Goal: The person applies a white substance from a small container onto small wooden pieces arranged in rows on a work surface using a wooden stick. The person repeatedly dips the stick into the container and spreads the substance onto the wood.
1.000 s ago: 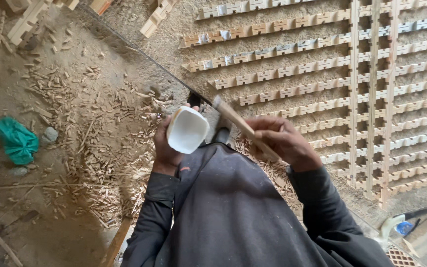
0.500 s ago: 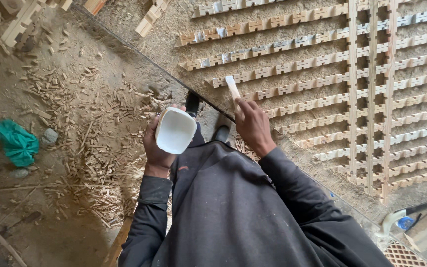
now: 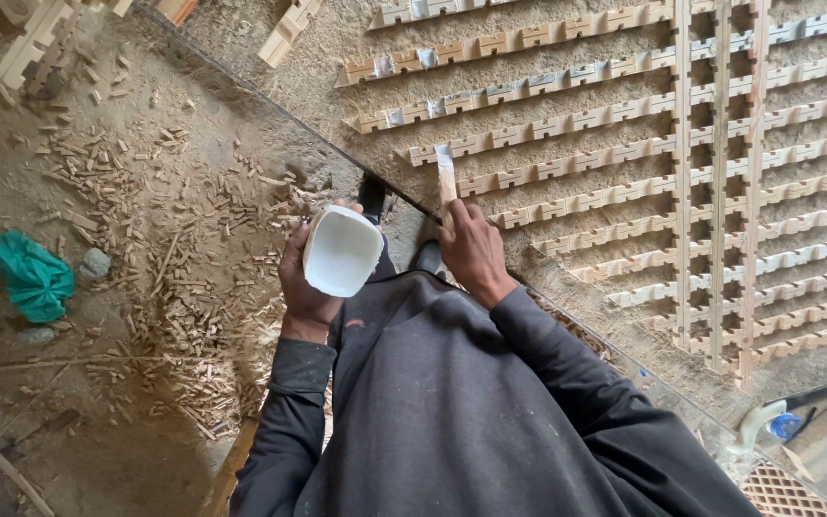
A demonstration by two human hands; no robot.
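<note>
While the left hand [image 3: 306,287] grips a white tub [image 3: 342,251], the right hand [image 3: 471,247] clasps a stick [image 3: 446,172], apparently dabbing glue onto a notched strip [image 3: 528,139].

Both arms are bent. The left hand [image 3: 306,278] is curled shut. The right hand [image 3: 472,251] is a fist.

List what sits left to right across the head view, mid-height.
Green cloth → wood scraps → left hand holding a white cup → right hand holding a flat stick → notched wooden slats → upright slats.
</note>
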